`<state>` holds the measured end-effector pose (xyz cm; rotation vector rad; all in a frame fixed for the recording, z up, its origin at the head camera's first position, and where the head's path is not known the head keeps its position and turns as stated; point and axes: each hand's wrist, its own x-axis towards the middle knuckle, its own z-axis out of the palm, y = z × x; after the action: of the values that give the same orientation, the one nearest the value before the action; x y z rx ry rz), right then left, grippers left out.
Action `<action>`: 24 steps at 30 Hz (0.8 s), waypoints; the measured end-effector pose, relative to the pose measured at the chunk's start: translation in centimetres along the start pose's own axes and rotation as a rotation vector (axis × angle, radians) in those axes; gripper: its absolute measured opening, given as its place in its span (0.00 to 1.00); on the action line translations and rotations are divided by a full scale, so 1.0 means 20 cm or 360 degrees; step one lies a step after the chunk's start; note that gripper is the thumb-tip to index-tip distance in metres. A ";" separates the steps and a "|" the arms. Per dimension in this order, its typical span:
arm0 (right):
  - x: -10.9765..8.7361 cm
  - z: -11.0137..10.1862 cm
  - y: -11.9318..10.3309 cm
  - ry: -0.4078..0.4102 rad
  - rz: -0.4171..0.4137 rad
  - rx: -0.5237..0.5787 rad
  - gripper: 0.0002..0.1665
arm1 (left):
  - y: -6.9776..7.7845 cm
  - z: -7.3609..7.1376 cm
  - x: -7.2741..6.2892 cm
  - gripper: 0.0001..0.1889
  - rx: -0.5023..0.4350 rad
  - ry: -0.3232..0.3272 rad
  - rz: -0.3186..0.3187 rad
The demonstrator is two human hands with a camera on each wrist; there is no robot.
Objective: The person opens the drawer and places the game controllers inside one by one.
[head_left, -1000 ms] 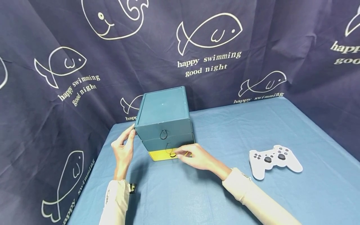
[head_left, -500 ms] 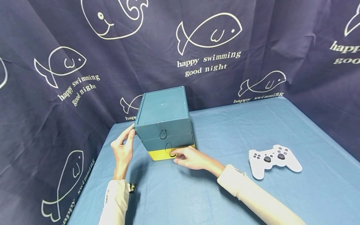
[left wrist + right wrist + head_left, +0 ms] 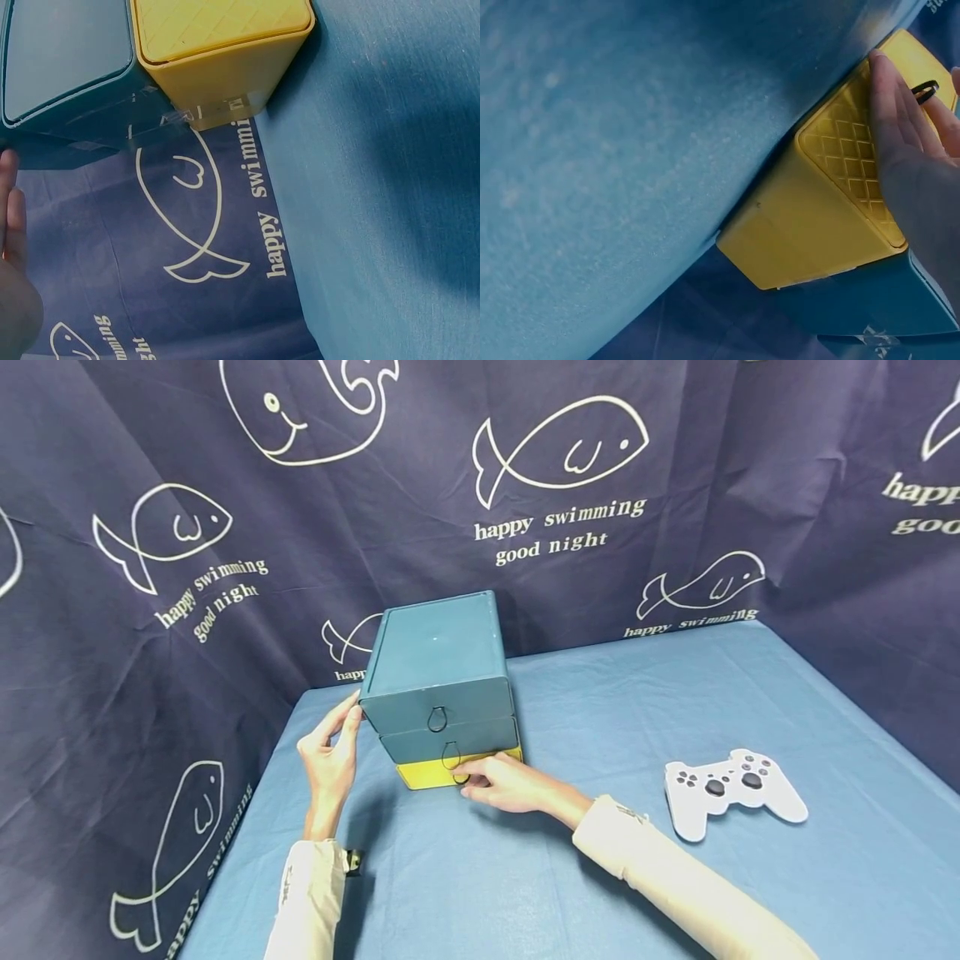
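A stack of drawers stands at the back of the table: two teal boxes (image 3: 438, 643) above a yellow drawer (image 3: 427, 774). Each front carries a black pull ring. My left hand (image 3: 330, 756) steadies the upper teal box at its left front edge, thumb and fingers against it; in the left wrist view its straight fingers (image 3: 15, 225) meet the teal side. At the yellow front, my right hand (image 3: 506, 783) has its index finger in the lowest pull ring (image 3: 925, 91). Its other fingers lie along the quilted yellow face. All the drawers look closed.
A white game controller (image 3: 735, 792) lies on the blue tablecloth (image 3: 600, 718) to the right. A dark blue curtain (image 3: 570, 585) with fish drawings hangs close behind the stack and down the left side.
My right hand has shifted slightly left along the yellow front, its fingers staying at the pull ring. My left hand and the drawer stack look unmoved.
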<state>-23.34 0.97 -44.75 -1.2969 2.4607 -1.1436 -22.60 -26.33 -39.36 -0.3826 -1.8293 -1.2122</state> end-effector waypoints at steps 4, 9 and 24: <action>0.01 0.00 0.00 -0.0016 -0.0001 0.0020 0.23 | 0.00 -0.01 0.00 0.14 -0.0010 -0.0002 0.0001; 0.02 0.01 0.01 -0.0022 0.0004 0.0064 0.22 | -0.01 -0.01 0.00 0.15 0.0008 -0.0007 -0.0005; 0.01 0.01 0.00 0.0012 0.0004 -0.0053 0.22 | 0.00 -0.02 -0.01 0.15 -0.0014 -0.0038 0.0021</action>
<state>-23.41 0.77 -44.93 -1.3001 2.4965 -1.1130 -22.43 -26.65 -39.46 -0.4152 -1.8395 -1.2122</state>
